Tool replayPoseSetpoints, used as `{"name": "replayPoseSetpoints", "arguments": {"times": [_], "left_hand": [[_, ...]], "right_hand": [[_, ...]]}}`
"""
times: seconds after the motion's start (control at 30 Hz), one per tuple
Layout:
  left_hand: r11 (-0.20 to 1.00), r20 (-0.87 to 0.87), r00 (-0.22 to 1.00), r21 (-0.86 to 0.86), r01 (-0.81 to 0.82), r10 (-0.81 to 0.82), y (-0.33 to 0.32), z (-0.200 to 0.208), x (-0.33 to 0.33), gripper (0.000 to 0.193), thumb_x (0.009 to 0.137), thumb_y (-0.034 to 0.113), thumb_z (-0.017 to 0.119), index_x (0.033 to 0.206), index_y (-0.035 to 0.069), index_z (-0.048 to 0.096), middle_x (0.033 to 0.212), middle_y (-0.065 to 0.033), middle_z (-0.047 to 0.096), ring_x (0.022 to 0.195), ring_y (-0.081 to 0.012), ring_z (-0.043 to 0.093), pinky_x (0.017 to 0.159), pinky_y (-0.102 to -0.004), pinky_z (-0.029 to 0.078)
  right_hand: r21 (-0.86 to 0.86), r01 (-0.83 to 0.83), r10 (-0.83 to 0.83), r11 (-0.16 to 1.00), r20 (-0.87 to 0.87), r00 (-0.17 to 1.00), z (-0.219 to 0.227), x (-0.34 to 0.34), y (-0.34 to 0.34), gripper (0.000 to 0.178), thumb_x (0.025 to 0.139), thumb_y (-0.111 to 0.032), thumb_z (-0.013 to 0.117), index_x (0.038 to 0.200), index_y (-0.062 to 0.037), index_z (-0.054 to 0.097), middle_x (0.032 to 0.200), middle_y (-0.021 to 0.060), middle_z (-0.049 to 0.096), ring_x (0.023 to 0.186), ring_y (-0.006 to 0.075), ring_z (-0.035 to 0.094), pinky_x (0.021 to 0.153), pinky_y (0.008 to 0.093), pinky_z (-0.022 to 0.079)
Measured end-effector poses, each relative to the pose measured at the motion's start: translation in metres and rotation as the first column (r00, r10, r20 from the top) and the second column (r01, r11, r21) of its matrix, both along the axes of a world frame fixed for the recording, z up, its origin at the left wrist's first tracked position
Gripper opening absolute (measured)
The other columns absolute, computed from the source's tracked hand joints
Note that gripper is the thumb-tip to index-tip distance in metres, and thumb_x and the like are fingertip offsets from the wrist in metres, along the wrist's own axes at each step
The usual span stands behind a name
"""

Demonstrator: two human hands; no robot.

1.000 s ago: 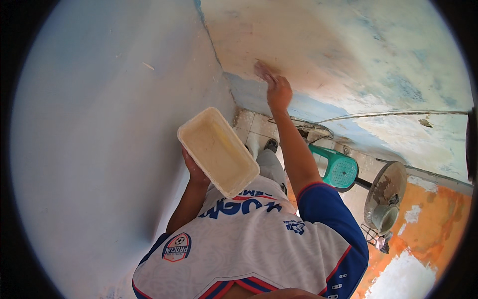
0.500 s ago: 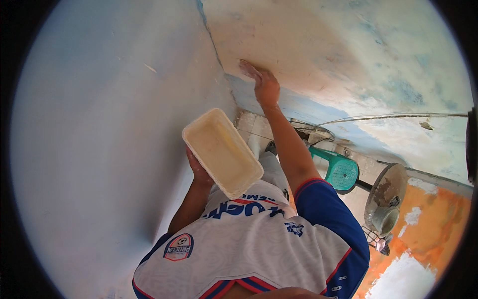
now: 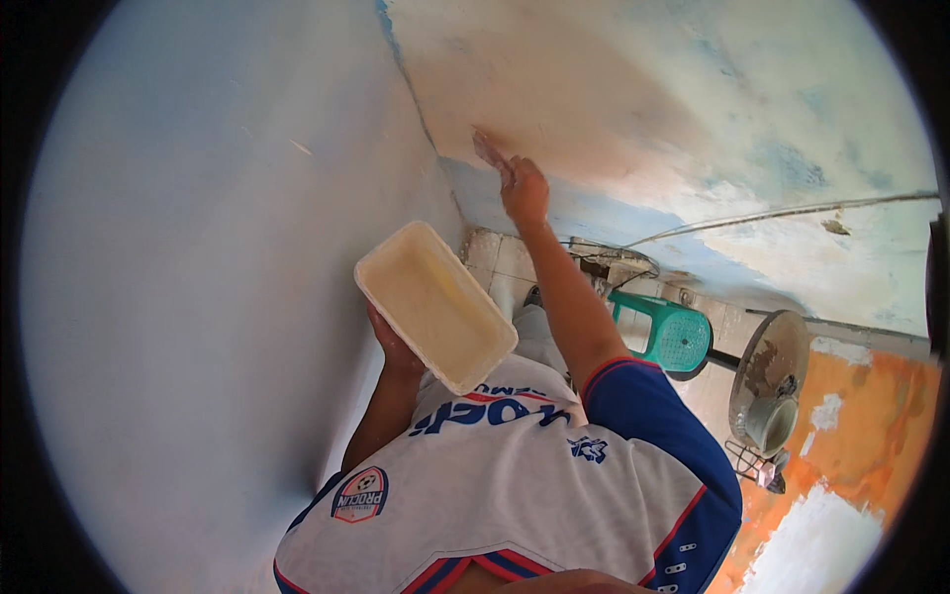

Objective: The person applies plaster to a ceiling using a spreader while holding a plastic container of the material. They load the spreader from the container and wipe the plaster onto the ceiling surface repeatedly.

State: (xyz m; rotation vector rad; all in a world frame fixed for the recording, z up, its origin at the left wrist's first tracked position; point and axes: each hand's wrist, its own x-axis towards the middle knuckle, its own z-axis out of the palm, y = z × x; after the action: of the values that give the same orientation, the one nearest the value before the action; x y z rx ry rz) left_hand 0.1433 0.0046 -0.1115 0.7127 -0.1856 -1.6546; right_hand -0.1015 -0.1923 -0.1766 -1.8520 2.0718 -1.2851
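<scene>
My left hand [image 3: 391, 342] grips a cream rectangular tub [image 3: 435, 305] from its left side and underneath, most of the fingers hidden behind it. The tub is tilted, and a pale coating covers its inside. Further out, my right hand [image 3: 525, 190] is closed round the handle of a putty knife [image 3: 489, 150]. Its blade is at the patchy wall [image 3: 594, 99], near the corner; whether it touches the surface I cannot tell. A brownish, damp-looking area spreads around the blade.
A bluish-white wall [image 3: 198, 297] rises close on my left. Below my right arm are a green plastic stool [image 3: 683, 339], a round table [image 3: 762, 361] with a grey pot [image 3: 770, 424], and floor tiles. A cable [image 3: 782, 214] runs along the patchy wall. Orange patched wall [image 3: 846, 426] lies at right.
My right hand and the putty knife have moved slightly down toward me, and the blade's angle has turned a little. The tub has shifted slightly left in view, still in my left hand.
</scene>
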Motion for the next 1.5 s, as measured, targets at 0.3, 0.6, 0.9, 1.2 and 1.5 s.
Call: {"name": "replayPoseSetpoints", "arguments": {"times": [0.3,0.6,0.9,1.2,1.5], "left_hand": [[0.996,-0.032,0.999,-0.084,-0.041,0.038,-0.001,-0.006,0.001,0.068,0.105,0.063,0.034,0.152,0.016,0.044,0.146,-0.0066,0.055,0.132,-0.0267,0.055,0.109,-0.0447,0.048],[0.998,-0.088,0.995,-0.048,0.048,-0.052,-0.004,0.009,-0.003,0.07,0.104,0.065,0.033,0.154,0.017,0.041,0.151,-0.0059,0.051,0.135,-0.027,0.052,0.111,-0.045,0.046],[0.999,-0.023,1.0,-0.046,-0.014,0.013,0.002,0.005,0.0,0.072,0.104,0.066,0.033,0.156,0.017,0.04,0.153,-0.0061,0.049,0.137,-0.028,0.051,0.112,-0.0457,0.045],[0.991,0.116,0.99,-0.099,0.088,-0.076,-0.006,-0.004,0.006,0.074,0.103,0.068,0.033,0.156,0.017,0.039,0.154,-0.0072,0.048,0.139,-0.0284,0.049,0.113,-0.0454,0.043],[0.999,-0.013,0.999,-0.014,0.05,-0.05,-0.007,0.009,-0.004,0.074,0.103,0.068,0.034,0.155,0.016,0.04,0.153,-0.0078,0.048,0.137,-0.0286,0.05,0.113,-0.0455,0.044]], "right_hand": [[-0.035,0.183,-0.18,0.982,0.084,0.98,0.026,-0.1,0.092,0.007,0.092,-0.009,0.07,0.089,-0.0025,0.07,0.079,0.0141,0.064,0.07,0.0293,0.063,0.064,0.0381,0.051],[-0.107,0.034,-0.032,0.994,0.02,0.999,0.009,-0.029,0.009,0.016,0.091,-0.017,0.073,0.095,-0.0023,0.069,0.087,0.0198,0.065,0.082,0.0448,0.064,0.071,0.0493,0.052],[0.132,0.16,-0.181,0.978,0.168,0.969,0.016,-0.082,0.11,0.03,0.1,-0.031,0.069,0.094,-0.0015,0.07,0.083,0.0126,0.069,0.065,0.0224,0.067,0.057,0.0389,0.052],[-0.01,0.103,-0.095,0.995,0.305,0.948,0.007,-0.066,0.022,0.028,0.093,-0.024,0.072,0.109,-0.0019,0.073,0.097,0.0206,0.073,0.087,0.0351,0.072,0.079,0.0409,0.055],[0.221,-0.035,-0.085,0.975,0.511,0.855,-0.016,-0.086,0.085,0.03,0.094,-0.029,0.075,0.096,0.0013,0.071,0.082,0.0143,0.07,0.072,0.0178,0.059,0.071,0.0355,0.052]]}}
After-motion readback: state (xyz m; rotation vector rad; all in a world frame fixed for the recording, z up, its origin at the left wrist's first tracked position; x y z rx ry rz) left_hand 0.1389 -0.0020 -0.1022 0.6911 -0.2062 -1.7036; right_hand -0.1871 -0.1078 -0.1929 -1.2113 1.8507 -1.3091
